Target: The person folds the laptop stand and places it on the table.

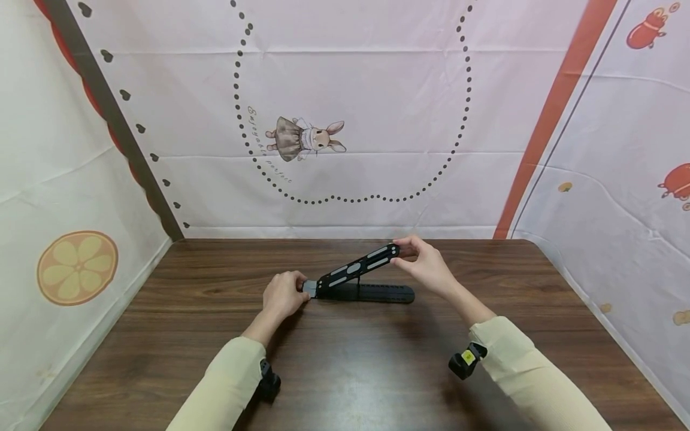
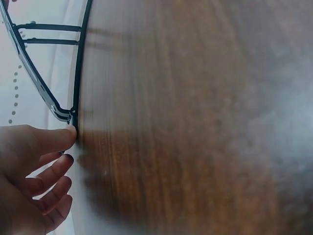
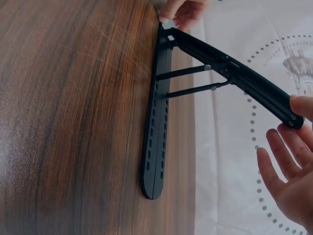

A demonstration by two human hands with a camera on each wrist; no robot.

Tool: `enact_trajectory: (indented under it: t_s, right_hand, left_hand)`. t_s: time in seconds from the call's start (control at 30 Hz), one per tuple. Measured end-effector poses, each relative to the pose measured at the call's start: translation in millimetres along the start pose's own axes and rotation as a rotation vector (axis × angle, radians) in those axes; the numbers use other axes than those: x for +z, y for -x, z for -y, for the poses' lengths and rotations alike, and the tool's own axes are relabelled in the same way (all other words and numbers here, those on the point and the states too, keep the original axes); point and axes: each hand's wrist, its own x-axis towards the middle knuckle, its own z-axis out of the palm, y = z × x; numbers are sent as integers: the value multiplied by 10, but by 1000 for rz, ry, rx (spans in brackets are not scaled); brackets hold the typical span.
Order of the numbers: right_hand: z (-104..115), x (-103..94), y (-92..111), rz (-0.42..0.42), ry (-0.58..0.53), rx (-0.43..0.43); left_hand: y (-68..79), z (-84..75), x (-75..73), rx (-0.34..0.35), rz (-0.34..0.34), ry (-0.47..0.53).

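A black foldable laptop stand (image 1: 353,269) lies across the far middle of the table. Its slotted base (image 3: 155,142) is down on the wood, while the upper arm (image 3: 244,81) slants up from the hinge end. Two thin struts (image 3: 188,72) join arm and base partway along. At the grey hinge end (image 1: 309,288), my left hand (image 1: 281,293) pinches the stand between thumb and fingers. The raised end of the arm is pinched by my right hand (image 1: 427,268), whose other fingers spread loosely in the right wrist view.
The brown wooden table (image 1: 345,371) spreads out in front of the stand. A white printed cloth (image 1: 377,120) hangs behind its far edge and along both sides. Small black wrist cameras (image 1: 466,360) sit on both sleeves.
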Motion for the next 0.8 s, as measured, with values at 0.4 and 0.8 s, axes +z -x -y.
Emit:
enact_trajectory:
  t_s: [0.4,0.8]
  right_hand:
    - [76,72,26,-16,17,11]
    - [94,125,42,4,15,68]
  left_hand:
    - [-84,34,1,17,-14,-43]
    - [-114,39,27,23,-23,-38]
